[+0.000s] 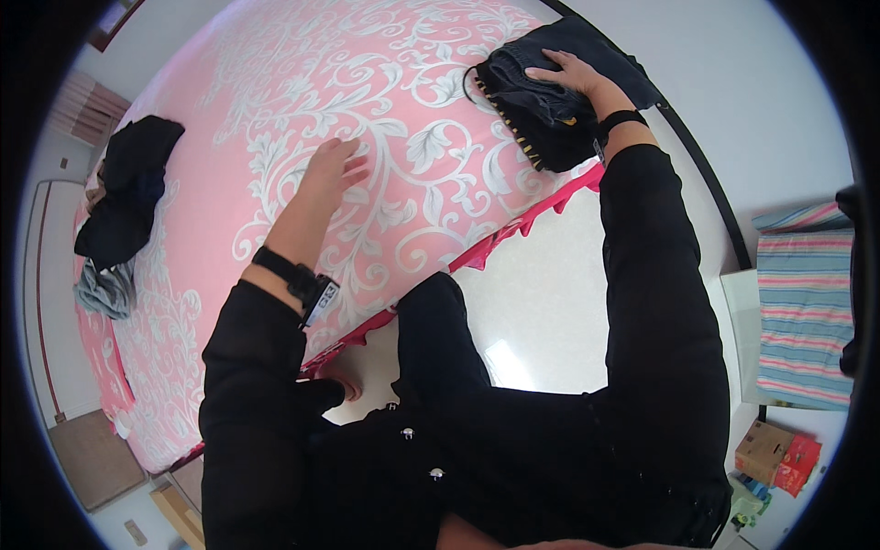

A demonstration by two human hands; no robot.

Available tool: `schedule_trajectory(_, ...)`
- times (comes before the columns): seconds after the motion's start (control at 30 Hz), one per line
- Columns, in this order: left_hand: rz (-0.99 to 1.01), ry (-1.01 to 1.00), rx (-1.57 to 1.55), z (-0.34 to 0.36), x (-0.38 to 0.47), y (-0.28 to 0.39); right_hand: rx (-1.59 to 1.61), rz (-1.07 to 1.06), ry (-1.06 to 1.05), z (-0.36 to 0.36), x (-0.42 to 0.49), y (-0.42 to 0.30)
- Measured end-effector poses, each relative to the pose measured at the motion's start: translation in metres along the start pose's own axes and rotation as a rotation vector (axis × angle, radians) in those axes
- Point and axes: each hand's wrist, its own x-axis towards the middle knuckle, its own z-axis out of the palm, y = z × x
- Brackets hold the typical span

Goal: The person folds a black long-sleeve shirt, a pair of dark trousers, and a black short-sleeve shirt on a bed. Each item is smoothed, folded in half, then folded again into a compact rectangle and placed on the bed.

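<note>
My left hand (335, 172) is over the pink bed sheet (454, 189), its fingers apart and nothing in it. Whether it touches the sheet I cannot tell. My right hand (574, 74) lies spread on a pile of dark folded garments at the far right edge of the bed. In that pile are dark grey denim-like trousers (515, 65) and a black garment (560, 148) with yellow marks along its edge. A black cord loops out from the pile's left side. Black sleeves cover both arms, and each wrist wears a black strap.
Across the bed, at the left, lie a black garment (130, 185) and a crumpled grey one (106, 289). A dark bed rail (701, 158) curves past the right side. Farther right are a striped cloth (804, 309), a cardboard box (762, 452) and a red box (797, 464). My knee meets the bed's edge.
</note>
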Motion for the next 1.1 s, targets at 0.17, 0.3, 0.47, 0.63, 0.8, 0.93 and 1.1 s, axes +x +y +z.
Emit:
schedule_trajectory(0.17, -0.070, 0.120, 0.017, -0.095, -0.040, -0.030, -0.042, -0.005, 0.014, 0.000, 0.000, -0.002)
schedule_trajectory(0.3, -0.123, 0.118, 0.083, -0.155, -0.068, -0.057, 0.127, -0.072, -0.059, -0.032, -0.018, -0.008)
schedule_trajectory(0.47, -0.055, 0.200, 0.101, -0.209, -0.117, -0.068, -0.024, -0.095, -0.001, -0.046, -0.031, -0.056)
schedule_trajectory(0.63, -0.113, 0.247, 0.154, -0.231, -0.141, -0.057, -0.203, -0.456, 0.318, -0.025, -0.038, -0.117)
schedule_trajectory(0.8, -0.068, 0.330, 0.236, -0.284, -0.160, -0.049, -0.005, -0.571, -0.091, 0.076, -0.061, -0.224)
schedule_trajectory(0.93, -0.022, 0.503, 0.247, -0.358, -0.160, -0.045, 0.132, -0.489, -0.515, 0.150, -0.099, -0.297)
schedule_trajectory(1.1, 0.052, 0.744, 0.073, -0.465, -0.145, -0.019, -0.329, -0.568, -0.504, 0.189, -0.135, -0.352)
